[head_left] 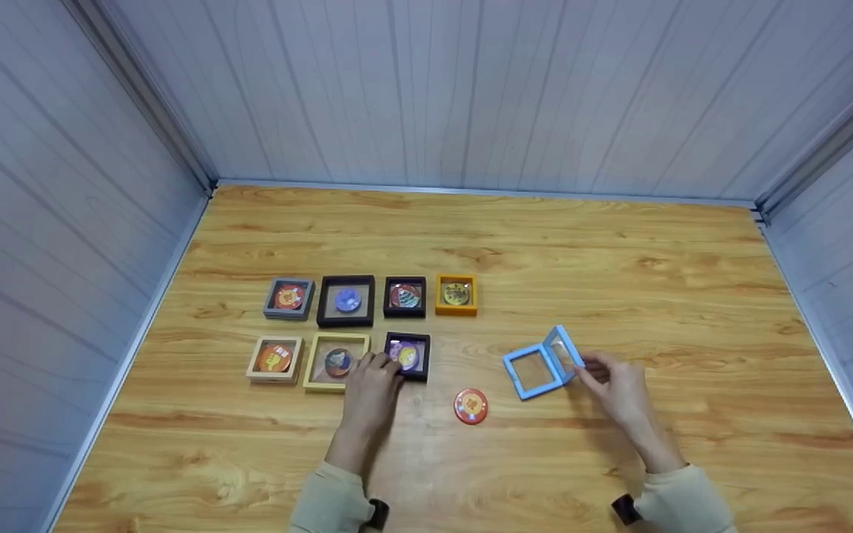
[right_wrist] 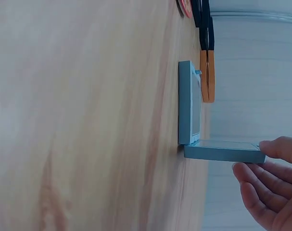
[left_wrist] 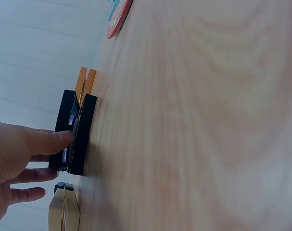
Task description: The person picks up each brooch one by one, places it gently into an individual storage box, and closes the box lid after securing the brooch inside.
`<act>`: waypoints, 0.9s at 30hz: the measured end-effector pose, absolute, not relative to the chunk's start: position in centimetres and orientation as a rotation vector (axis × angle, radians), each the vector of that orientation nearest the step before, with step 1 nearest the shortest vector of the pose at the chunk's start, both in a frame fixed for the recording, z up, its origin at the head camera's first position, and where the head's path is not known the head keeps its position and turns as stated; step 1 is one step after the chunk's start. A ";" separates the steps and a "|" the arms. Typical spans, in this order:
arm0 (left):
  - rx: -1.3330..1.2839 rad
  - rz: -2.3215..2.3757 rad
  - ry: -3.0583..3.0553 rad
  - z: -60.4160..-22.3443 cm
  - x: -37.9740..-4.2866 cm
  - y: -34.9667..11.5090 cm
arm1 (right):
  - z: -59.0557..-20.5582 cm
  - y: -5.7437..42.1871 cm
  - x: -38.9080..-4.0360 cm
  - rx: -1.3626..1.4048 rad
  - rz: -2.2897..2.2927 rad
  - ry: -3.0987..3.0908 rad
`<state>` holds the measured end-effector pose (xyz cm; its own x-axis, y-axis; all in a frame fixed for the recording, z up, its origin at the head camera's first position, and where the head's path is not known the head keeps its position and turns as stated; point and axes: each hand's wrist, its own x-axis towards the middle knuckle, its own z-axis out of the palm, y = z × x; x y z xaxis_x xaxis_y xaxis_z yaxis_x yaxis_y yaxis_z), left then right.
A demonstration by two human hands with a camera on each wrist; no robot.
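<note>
My left hand (head_left: 372,385) is at the left side of a black display frame (head_left: 417,348) holding a purple and yellow round badge. In the left wrist view the thumb (left_wrist: 59,141) lies against the frame's edge, other fingers behind it. On the right, a light blue hinged frame (head_left: 521,380) lies opened like a book, one half flat on the table. Its other half (right_wrist: 222,152) stands up, its free edge pinched between thumb and fingers of my right hand (head_left: 619,389). Between the two hands lies a loose red round badge (head_left: 471,406) with an orange centre.
Behind stands a row of badge-filled frames: grey (head_left: 289,298), large black (head_left: 346,321), small black (head_left: 405,280) and orange (head_left: 456,309). Nearer are a cream frame (head_left: 275,379) and a yellow one (head_left: 337,388). Pale panels (head_left: 426,96) wall in the wooden table (head_left: 619,252).
</note>
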<state>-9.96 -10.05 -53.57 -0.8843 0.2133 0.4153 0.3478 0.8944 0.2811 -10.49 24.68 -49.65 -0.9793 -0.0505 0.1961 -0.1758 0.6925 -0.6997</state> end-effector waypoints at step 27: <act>-0.434 -0.484 -2.577 -53.1 -9.0 -9.7 | -49.8 23.2 -7.8 0.116 1.216 -2.718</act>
